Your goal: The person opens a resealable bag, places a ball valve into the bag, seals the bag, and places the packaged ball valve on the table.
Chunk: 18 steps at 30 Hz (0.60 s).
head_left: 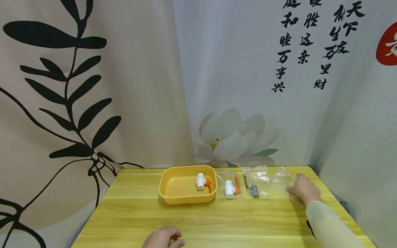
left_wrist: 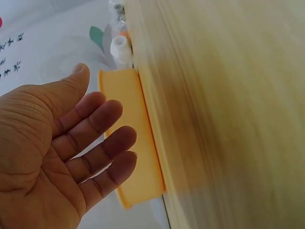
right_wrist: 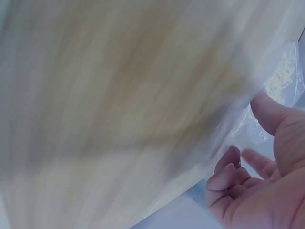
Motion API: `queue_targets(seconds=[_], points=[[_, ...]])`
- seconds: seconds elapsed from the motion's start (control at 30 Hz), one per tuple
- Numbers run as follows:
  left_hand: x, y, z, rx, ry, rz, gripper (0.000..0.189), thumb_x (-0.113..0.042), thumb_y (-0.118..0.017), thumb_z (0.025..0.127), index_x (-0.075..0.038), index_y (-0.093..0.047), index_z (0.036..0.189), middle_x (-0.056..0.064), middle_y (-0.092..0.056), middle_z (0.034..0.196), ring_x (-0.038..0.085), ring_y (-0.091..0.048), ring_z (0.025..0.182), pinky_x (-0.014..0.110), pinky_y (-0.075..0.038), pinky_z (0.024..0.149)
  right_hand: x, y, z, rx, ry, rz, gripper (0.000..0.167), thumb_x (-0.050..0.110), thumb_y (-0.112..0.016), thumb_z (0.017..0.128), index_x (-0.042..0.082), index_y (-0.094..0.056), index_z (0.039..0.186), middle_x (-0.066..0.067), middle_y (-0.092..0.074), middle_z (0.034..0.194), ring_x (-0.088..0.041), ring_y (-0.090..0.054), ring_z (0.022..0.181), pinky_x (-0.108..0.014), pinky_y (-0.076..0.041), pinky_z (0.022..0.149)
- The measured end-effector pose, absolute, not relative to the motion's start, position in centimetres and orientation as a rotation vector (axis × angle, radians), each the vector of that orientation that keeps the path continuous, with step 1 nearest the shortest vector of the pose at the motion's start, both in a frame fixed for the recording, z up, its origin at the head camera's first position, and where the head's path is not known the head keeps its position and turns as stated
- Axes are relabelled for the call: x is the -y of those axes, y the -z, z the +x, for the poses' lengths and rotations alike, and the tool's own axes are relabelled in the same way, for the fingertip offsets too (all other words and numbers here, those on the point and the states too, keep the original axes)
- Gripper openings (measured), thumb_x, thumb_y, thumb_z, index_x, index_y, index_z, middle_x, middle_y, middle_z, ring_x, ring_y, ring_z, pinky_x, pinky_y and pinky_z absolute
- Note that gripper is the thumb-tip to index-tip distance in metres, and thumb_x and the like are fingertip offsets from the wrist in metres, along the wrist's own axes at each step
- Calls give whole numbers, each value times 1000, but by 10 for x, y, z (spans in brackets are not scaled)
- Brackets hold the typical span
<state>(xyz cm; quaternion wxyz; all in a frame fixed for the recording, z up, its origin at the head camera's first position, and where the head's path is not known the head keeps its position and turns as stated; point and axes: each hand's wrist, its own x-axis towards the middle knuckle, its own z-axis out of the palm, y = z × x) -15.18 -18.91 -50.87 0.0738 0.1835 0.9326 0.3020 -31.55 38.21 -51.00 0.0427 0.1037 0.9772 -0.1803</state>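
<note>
My right hand [head_left: 305, 189] is at the table's right side, holding a clear plastic bag [head_left: 283, 182] by its edge. In the right wrist view, the bag [right_wrist: 281, 86] shows between the thumb and the curled fingers. My left hand [head_left: 162, 237] hovers low at the front, fingers loosely bent and palm bare in the left wrist view. Ahead of it stands a yellow tray [head_left: 186, 200] containing a white valve [head_left: 200, 181] with an orange handle. Beside the tray, a clear bag [head_left: 221, 177] bears a similar white valve [head_left: 229, 189] with orange parts.
Another clear bag [head_left: 260, 172], between the valve bag and my right hand, has a grey cylinder [head_left: 254, 191] and a thin dark bent rod [head_left: 246, 181] on it. The wooden table [head_left: 201, 220] ends at a printed curtain [head_left: 149, 103] behind.
</note>
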Motion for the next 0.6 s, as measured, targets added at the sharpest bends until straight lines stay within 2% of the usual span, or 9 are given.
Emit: queue_targets(seconds=[0.1,0.13,0.17,0.27,0.33,0.4,0.53,0.6], points=[[187,509,-153,-2790,-895,543,29,-41,-77,98,-12,-78,104,-14,-71,89,0,-61,79,29,-52,68,-390,509,-311,-2991,559,316,85,49,-80,91,-12,-51,142,-41,-59,136,-55,-62,117,-65,-55,82],[187,509,-154,-2782,-891,532,29,-41,-77,98,-12,-78,104,-13,-71,90,1,-61,80,29,-52,68,-392,509,-309,-2988,568,324,76,48,-80,91,-10,-57,135,-38,-63,131,-52,-65,111,-62,-55,78],[185,510,-154,-2772,-891,514,29,-41,-77,98,-13,-78,105,-12,-71,91,2,-62,80,30,-52,69,-393,509,-306,-2991,577,330,64,46,-80,91,-8,-64,122,-34,-67,119,-47,-67,102,-58,-55,74],[182,510,-155,-2761,-881,473,31,-42,-79,96,-13,-77,108,-8,-72,97,6,-64,83,31,-53,70,-399,509,-299,-3000,590,316,37,39,-78,93,3,-67,95,-20,-68,93,-32,-63,82,-48,-50,64],[179,510,-155,-2778,-863,472,33,-43,-80,95,-14,-77,110,-6,-73,101,10,-67,87,33,-56,73,-403,509,-294,-3019,590,282,27,32,-74,95,10,-64,84,-9,-63,82,-25,-57,74,-42,-45,61],[176,509,-155,-2809,-841,495,36,-45,-80,94,-14,-76,112,-4,-74,105,14,-70,92,36,-58,77,-407,510,-291,-3048,588,243,25,26,-68,96,13,-58,76,-4,-55,73,-22,-51,67,-37,-39,57],[170,509,-156,-2822,-826,514,39,-47,-81,94,-15,-76,115,-3,-74,110,22,-72,102,45,-61,85,-410,511,-282,-3094,622,226,35,22,-62,97,18,-45,67,3,-39,62,-17,-40,60,-32,-29,55],[168,509,-157,-2795,-836,501,38,-46,-81,94,-15,-75,116,-2,-74,112,25,-72,104,48,-60,87,-411,508,-278,-3095,639,242,34,23,-62,101,17,-49,69,3,-42,62,-17,-42,60,-32,-30,55]])
